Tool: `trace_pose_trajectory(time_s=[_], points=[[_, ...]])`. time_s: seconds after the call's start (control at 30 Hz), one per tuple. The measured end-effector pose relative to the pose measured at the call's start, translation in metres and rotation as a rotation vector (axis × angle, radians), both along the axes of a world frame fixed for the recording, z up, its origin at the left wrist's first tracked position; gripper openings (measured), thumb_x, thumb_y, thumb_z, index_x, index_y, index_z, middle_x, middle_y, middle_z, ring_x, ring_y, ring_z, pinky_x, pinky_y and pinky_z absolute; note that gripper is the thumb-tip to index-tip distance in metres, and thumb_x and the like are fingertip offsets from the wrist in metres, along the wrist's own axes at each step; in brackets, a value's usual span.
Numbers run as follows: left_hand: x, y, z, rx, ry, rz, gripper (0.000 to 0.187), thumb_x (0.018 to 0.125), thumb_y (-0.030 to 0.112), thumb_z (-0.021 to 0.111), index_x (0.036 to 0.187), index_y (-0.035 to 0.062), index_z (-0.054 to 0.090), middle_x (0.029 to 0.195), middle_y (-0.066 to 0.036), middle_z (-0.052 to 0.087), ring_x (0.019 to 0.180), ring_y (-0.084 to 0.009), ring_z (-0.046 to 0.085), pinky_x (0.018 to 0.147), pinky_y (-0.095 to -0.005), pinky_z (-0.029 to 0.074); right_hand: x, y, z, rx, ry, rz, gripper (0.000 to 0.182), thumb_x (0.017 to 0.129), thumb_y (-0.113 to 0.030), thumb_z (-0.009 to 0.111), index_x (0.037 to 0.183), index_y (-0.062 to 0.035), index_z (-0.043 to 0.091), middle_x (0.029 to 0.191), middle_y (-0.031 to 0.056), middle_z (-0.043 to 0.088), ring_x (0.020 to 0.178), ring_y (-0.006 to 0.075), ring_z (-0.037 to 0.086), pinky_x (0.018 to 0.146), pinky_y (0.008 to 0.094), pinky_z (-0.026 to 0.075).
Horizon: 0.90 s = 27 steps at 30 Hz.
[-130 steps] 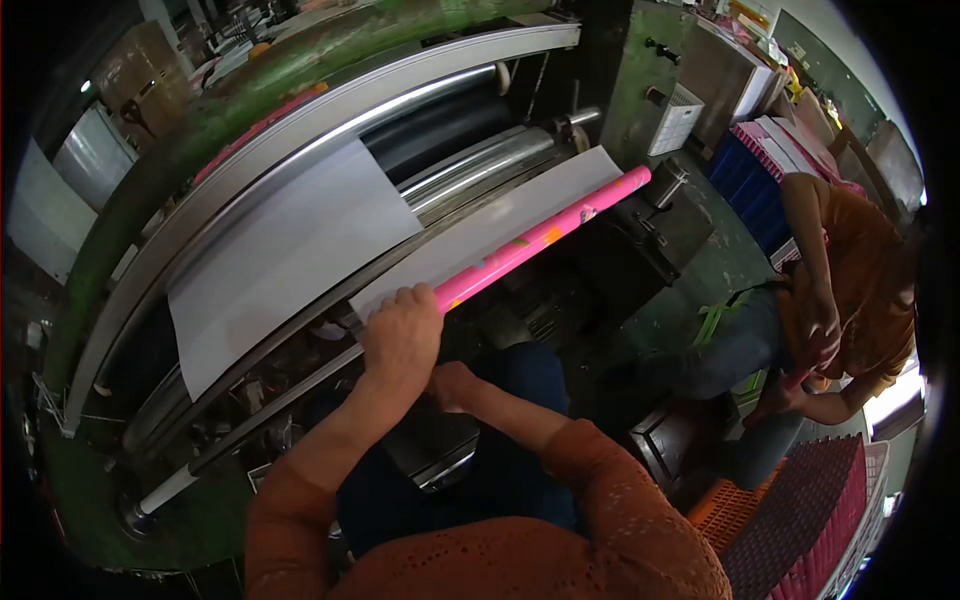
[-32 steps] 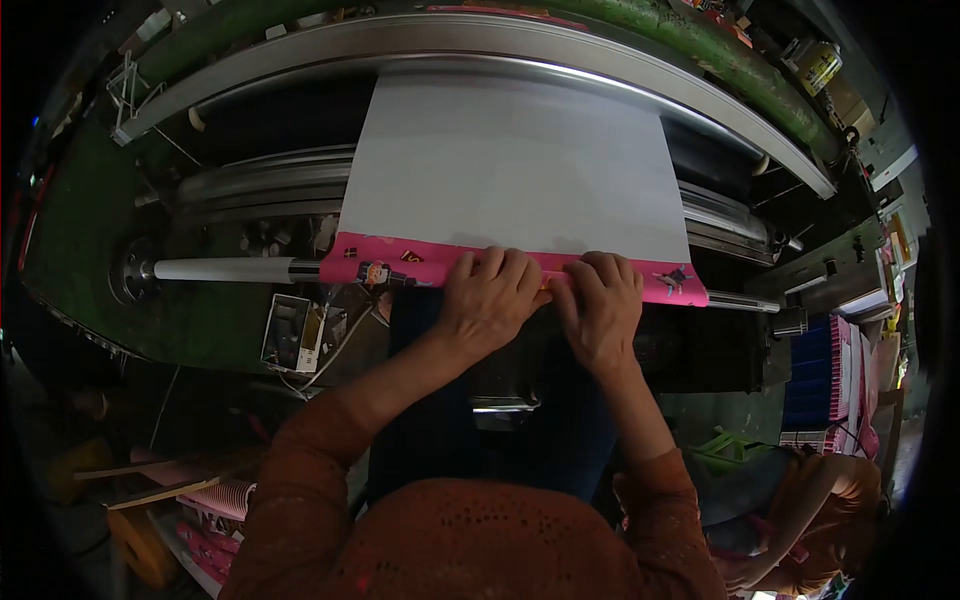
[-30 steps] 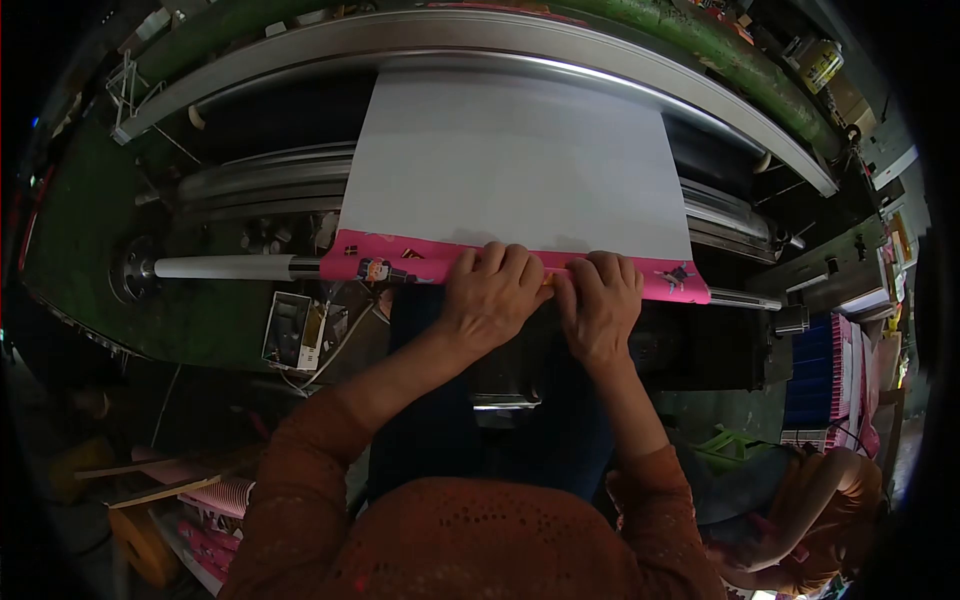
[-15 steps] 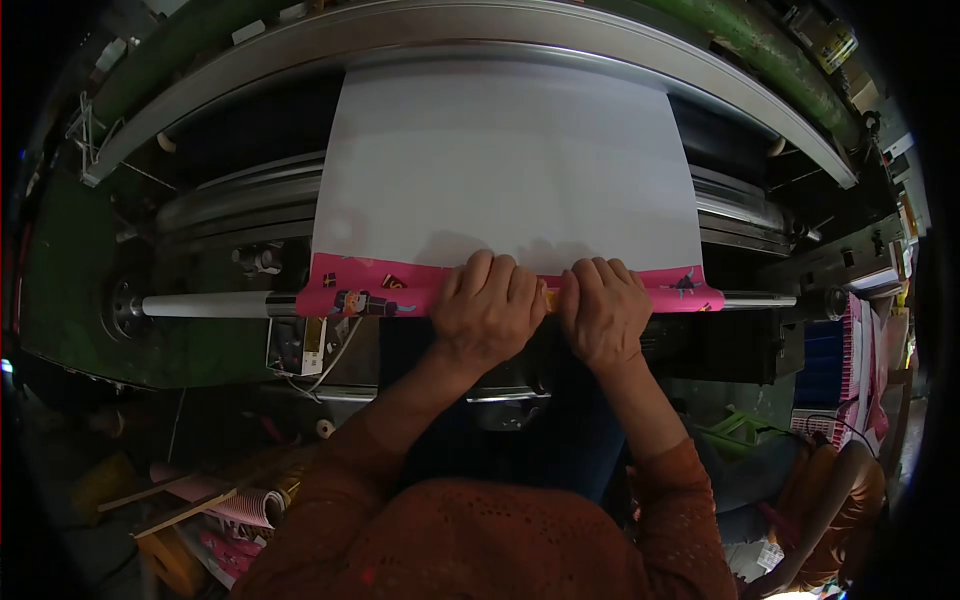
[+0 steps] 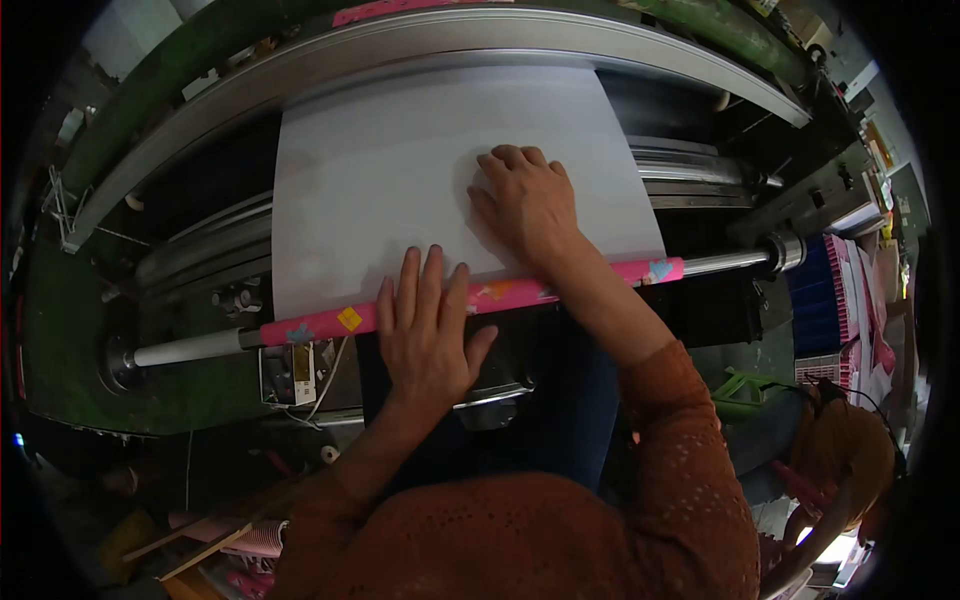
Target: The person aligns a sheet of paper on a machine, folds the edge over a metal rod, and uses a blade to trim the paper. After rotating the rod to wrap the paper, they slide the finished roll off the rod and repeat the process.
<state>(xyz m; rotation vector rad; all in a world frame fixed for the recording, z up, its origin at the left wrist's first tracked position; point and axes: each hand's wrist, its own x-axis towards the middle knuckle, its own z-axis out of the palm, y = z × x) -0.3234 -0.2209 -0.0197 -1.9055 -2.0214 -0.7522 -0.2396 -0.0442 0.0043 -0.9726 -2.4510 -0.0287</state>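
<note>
A wide white sheet [image 5: 370,170] runs from under the metal crossbar down to a thin pink printed paper roll [image 5: 610,274], wound on a metal shaft [image 5: 715,262]. My left hand [image 5: 425,340] lies across the roll, its fingers extended and apart over the sheet's near edge. Farther up, right of centre, my right hand [image 5: 530,205] rests over the white sheet with fingers spread and slightly bent, holding nothing. My right forearm crosses above the pink roll and hides a short stretch of it.
Beyond the sheet arches the metal crossbar [image 5: 430,40]. A round hub [image 5: 782,252] ends the shaft at right. A small white box [image 5: 290,375] with a cable sits below the roll. Another person [image 5: 840,450] is at the lower right, beside a green stool [image 5: 745,385].
Both hands have released their curled grip on the pink edge. The paper is now wound into a narrow roll. My right hand has moved up onto the sheet; my left has flattened and shifted left.
</note>
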Motion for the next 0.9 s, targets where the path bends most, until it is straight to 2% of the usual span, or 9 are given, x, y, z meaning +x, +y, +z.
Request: trace_pose_trajectory(time_s=[0.1,0.2,0.27,0.37,0.43,0.57,0.7,0.8,0.9], points=[[-0.016,0.028,0.008,-0.026,0.088,0.076,0.048,0.087,0.032,0.058,0.123,0.0002,0.056,0.135,-0.02,0.047,0.131,-0.0389,0.039,0.101,-0.0494,0.036,0.002,0.014,0.019,0.165,0.103,0.003,0.033,0.082,-0.02,0.063,0.113,-0.0076,0.063,0.113,0.0084,0.063,0.106,0.0276,0.058,0.083,0.0382,0.043],[-0.028,0.053,0.024,0.066,0.024,0.051,0.047,0.088,0.027,0.057,0.125,-0.0004,0.053,0.135,-0.021,0.047,0.13,-0.0386,0.039,0.101,-0.0482,0.037,0.037,-0.042,0.009,0.167,0.257,0.017,0.036,0.083,-0.023,0.062,0.116,-0.0082,0.061,0.116,0.0089,0.062,0.112,0.0276,0.056,0.087,0.04,0.041],[-0.039,0.058,0.035,0.24,-0.01,0.035,0.047,0.089,0.024,0.056,0.129,0.0003,0.049,0.138,-0.021,0.044,0.13,-0.0384,0.041,0.104,-0.0499,0.035,0.055,-0.09,-0.008,0.014,0.148,-0.015,0.041,0.084,-0.025,0.061,0.122,-0.0084,0.059,0.122,0.0099,0.059,0.12,0.0288,0.051,0.095,0.0429,0.037],[-0.024,0.016,0.018,0.308,0.039,-0.056,0.049,0.088,0.027,0.059,0.129,0.0013,0.05,0.139,-0.02,0.044,0.131,-0.0378,0.04,0.104,-0.051,0.034,0.051,-0.068,-0.006,0.005,0.114,-0.055,0.046,0.086,-0.026,0.061,0.128,-0.0082,0.055,0.127,0.011,0.056,0.127,0.0302,0.045,0.102,0.0451,0.03],[0.007,-0.004,0.002,-0.086,0.019,-0.1,0.053,0.087,0.03,0.062,0.129,0.001,0.05,0.139,-0.021,0.044,0.132,-0.0372,0.039,0.104,-0.0516,0.033,0.039,-0.047,0.004,0.044,0.158,-0.061,0.046,0.086,-0.024,0.061,0.128,-0.0056,0.053,0.126,0.012,0.056,0.127,0.0308,0.045,0.102,0.0459,0.03],[-0.012,0.042,0.016,-0.078,-0.002,-0.061,0.051,0.083,0.027,0.066,0.123,-0.002,0.053,0.135,-0.021,0.047,0.13,-0.0389,0.04,0.102,-0.0512,0.035,0.023,-0.002,0.012,0.228,0.216,-0.075,0.041,0.083,-0.019,0.062,0.119,-0.0008,0.053,0.122,0.0171,0.056,0.123,0.033,0.047,0.098,0.0488,0.033],[-0.036,0.055,0.044,0.31,0.129,-0.01,0.041,0.084,0.021,0.064,0.116,-0.0025,0.056,0.131,-0.02,0.05,0.126,-0.0391,0.044,0.102,-0.0518,0.036,0.053,-0.068,0.006,0.113,0.232,0.003,0.043,0.083,-0.021,0.063,0.122,-0.0053,0.056,0.126,0.0133,0.056,0.124,0.0324,0.047,0.102,0.048,0.03],[-0.023,0.001,0.017,0.411,0.105,-0.202,0.035,0.083,0.015,0.061,0.116,0.0029,0.058,0.13,-0.017,0.052,0.123,-0.0355,0.047,0.104,-0.0517,0.034,0.066,-0.08,-0.026,0.107,0.17,-0.064,0.047,0.081,-0.029,0.062,0.122,-0.0071,0.057,0.127,0.011,0.055,0.123,0.0308,0.047,0.103,0.0501,0.028],[-0.011,-0.037,-0.041,0.182,0.064,-0.45,0.033,0.083,0.02,0.061,0.113,0.0049,0.059,0.126,-0.016,0.054,0.121,-0.033,0.049,0.105,-0.0507,0.034,0.049,-0.047,0.004,0.188,0.229,-0.024,0.04,0.083,-0.028,0.064,0.116,-0.0061,0.059,0.117,0.0097,0.058,0.119,0.0293,0.048,0.101,0.0499,0.03]])
